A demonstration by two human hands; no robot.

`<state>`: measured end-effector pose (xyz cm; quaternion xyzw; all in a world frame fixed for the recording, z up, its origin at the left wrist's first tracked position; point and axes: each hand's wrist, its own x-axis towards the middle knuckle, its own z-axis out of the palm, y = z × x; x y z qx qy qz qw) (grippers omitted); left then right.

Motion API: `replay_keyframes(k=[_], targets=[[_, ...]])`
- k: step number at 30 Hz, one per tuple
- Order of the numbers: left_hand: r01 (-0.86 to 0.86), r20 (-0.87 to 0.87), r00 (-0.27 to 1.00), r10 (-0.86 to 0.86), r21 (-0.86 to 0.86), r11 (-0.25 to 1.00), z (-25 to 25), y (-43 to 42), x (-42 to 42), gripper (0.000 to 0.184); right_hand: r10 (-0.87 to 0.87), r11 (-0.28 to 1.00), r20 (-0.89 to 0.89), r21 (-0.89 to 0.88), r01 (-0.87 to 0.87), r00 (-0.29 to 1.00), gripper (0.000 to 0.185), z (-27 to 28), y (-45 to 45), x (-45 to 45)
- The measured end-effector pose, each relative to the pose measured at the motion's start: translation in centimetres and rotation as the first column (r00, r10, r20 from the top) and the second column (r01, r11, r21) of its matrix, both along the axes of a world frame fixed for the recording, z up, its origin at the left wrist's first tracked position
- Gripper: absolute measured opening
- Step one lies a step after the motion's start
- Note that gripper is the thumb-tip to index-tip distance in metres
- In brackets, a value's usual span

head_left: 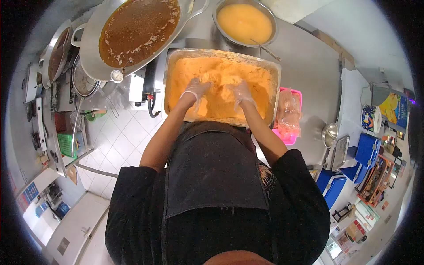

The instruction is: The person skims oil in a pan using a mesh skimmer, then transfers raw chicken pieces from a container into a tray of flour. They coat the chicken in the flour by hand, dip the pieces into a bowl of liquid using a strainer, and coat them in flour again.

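Note:
A metal tray [223,52] holds a deep bed of orange breading flour [260,90]. Both my hands are inside it, in clear plastic gloves dusted with the flour. My left hand [197,88] is left of the middle, its fingertips sunk in the flour by a coated lump [213,78]. Facing it, my right hand [241,92] reaches in beside another floury clump [229,79]. Flour hides the fingertips of both hands, so I cannot tell whether they grip anything. What lies inside the lumps does not show.
Behind the tray stands a steel bowl [245,22] of yellow-orange liquid, a utensil handle [269,51] beside it. A large pan [137,33] of dark oil with a thermometer [116,76] is at upper left. A pink basket [289,139] with a bagged food is right of the tray.

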<state>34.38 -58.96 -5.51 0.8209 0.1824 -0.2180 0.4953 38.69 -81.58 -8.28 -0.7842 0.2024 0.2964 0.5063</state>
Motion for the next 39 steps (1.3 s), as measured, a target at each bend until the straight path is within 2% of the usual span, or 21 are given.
replay_keyframes(k=[1, 2, 4, 6, 8, 10, 11, 13, 15, 17, 18, 20, 22, 25, 26, 28, 31, 32, 35, 37, 39], targets=[[-0.035, 0.076, 0.997, 0.021, 0.189, 0.981, -3.8, 0.7, -0.4, 0.077, -0.065, 0.998, 0.011, -0.017, 0.065, 0.998, 0.072, 0.0, 0.0, 0.2], [-0.085, 0.156, 0.987, 0.029, 0.368, 0.926, -6.2, 1.7, -0.7, 0.078, -0.011, 0.999, 0.059, -0.04, 0.014, 0.998, 0.071, 0.6, -0.6, 0.1], [-0.068, 0.058, 0.997, 0.051, 0.368, 0.927, -6.8, 4.5, -1.8, 0.08, 0.095, 0.992, 0.149, -0.094, -0.082, 0.984, 0.069, 2.0, -3.1, -0.2], [0.0, -0.069, 0.997, 0.031, 0.41, 0.912, -7.6, 5.7, -3.6, 0.079, 0.268, 0.933, 0.123, -0.28, -0.225, 0.955, 0.066, -2.8, -7.5, -0.5], [0.129, -0.224, 0.974, -0.02, 0.483, 0.866, -8.6, 5.8, -6.0, 0.074, 0.461, 0.78, 0.034, -0.491, -0.387, 0.887, 0.066, -8.2, -9.0, -2.0], [0.379, -0.27, 0.919, -0.286, 0.409, 0.83, -8.6, 4.3, -6.2, 0.066, 0.633, 0.5, -0.137, -0.679, -0.537, 0.762, 0.069, -9.7, -8.6, -4.1], [0.498, -0.286, 0.864, -0.414, 0.367, 0.786, -8.6, 3.2, -6.1, 0.063, 0.657, 0.53, -0.177, -0.582, -0.616, 0.732, 0.071, -9.2, -8.2, -4.5], [0.739, -0.295, 0.672, -0.679, 0.199, 0.644, -13.1, 0.5, -6.2, 0.058, 0.712, 0.563, -0.244, -0.361, -0.743, 0.658, 0.078, -2.6, -4.2, -5.0], [0.764, -0.315, 0.631, -0.709, 0.093, 0.638, -12.3, -1.3, -4.8, 0.054, 0.716, 0.55, -0.301, -0.311, -0.775, 0.629, 0.072, -2.4, -2.0, -5.2], [0.586, -0.409, 0.749, -0.522, 0.04, 0.809, -5.4, -2.1, -4.2, 0.052, 0.726, 0.522, -0.361, -0.265, -0.811, 0.585, 0.07, -2.4, -0.7, -5.2], [0.552, -0.396, 0.767, -0.504, 0.008, 0.834, -5.8, -2.1, -4.2, 0.051, 0.727, 0.525, -0.37, -0.243, -0.815, 0.579, 0.069, -2.6, -0.6, -5.1], [0.48, -0.378, 0.801, -0.465, -0.059, 0.875, -6.4, -1.9, -4.1, 0.051, 0.72, 0.559, -0.367, -0.197, -0.805, 0.59, 0.069, -2.8, -0.7, -5.0], [0.325, -0.245, 0.915, -0.321, -0.028, 0.945, -4.1, -2.6, -4.5, 0.051, 0.678, 0.668, -0.303, -0.123, -0.734, 0.669, 0.069, -2.9, -1.5, -4.8], [0.13, -0.145, 0.979, -0.145, -0.106, 0.986, -4.6, -1.7, -4.3, 0.054, 0.495, 0.869, -0.104, 0.05, -0.493, 0.863, 0.069, -1.5, -3.4, -4.3], [0.072, -0.132, 0.987, -0.092, -0.149, 0.986, -5.5, -1.2, -4.1, 0.055, 0.421, 0.905, -0.041, 0.095, -0.415, 0.906, 0.069, -1.1, -3.7, -3.9], [0.078, -0.105, 0.991, -0.087, -0.09, 0.993, -3.8, -0.9, -3.3, 0.057, 0.313, 0.935, 0.068, 0.156, -0.32, 0.947, 0.069, -1.0, -3.7, -2.7], [0.152, -0.009, 0.988, -0.152, 0.008, 0.988, 0.2, -0.1, -0.6, 0.062, 0.559, 0.829, 0.056, -0.026, -0.558, 0.828, 0.072, -1.4, -4.3, 0.2], [0.187, 0.029, 0.982, -0.189, 0.046, 0.981, 0.8, 0.3, 0.4, 0.064, 0.519, 0.855, 0.071, -0.032, -0.518, 0.852, 0.071, -1.4, -4.8, 1.1], [-0.018, -0.077, 0.996, 0.053, 0.399, 0.917, -2.9, 3.5, 2.1, 0.074, 0.401, 0.913, 0.101, -0.118, -0.39, 0.91, 0.069, -1.9, -6.0, 4.2], [0.083, -0.114, 0.992, -0.047, 0.332, 0.94, -11.8, 5.8, 2.0, 0.082, 0.337, 0.916, 0.09, -0.259, -0.305, 0.937, 0.071, -6.5, -6.9, 5.0], [0.129, -0.199, 0.977, -0.076, 0.269, 0.954, -14.5, 5.5, 2.5, 0.088, 0.106, 0.977, 0.017, -0.19, -0.101, 0.994, 0.076, -5.8, -3.8, 4.0]])
